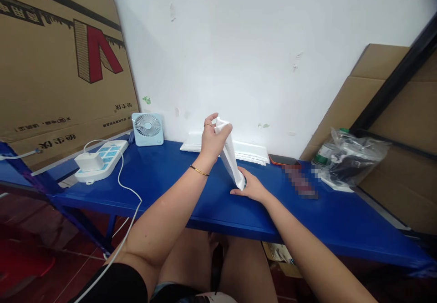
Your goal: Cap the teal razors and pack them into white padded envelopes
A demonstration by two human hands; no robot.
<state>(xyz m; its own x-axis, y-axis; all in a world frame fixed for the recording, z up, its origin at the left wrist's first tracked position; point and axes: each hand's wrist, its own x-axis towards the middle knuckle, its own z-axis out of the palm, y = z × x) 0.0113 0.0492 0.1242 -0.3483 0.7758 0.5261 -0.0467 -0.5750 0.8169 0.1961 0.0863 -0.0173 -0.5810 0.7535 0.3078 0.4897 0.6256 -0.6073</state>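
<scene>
A slim white packet [231, 157], perhaps a paper or plastic sleeve, is held tilted above the blue table, its upper end folded or partly open. My left hand [215, 140] grips that upper end, thumb on one side and fingers on the other. Round the lower end curls my right hand [251, 185], its thumb under the packet's bottom corner. Something small and dark shows between the packet and my right palm; I cannot make it out. Behind my hands, several flat white packets [251, 152] lie stacked along the wall.
On the blue table [211, 198] a small light-blue fan [148, 129] and a power strip [112, 157] with a white cable stand left. To the right are a dark phone-like slab [284, 159] and a clear plastic bag [355, 157]. Large cardboard boxes [61, 66] flank the table.
</scene>
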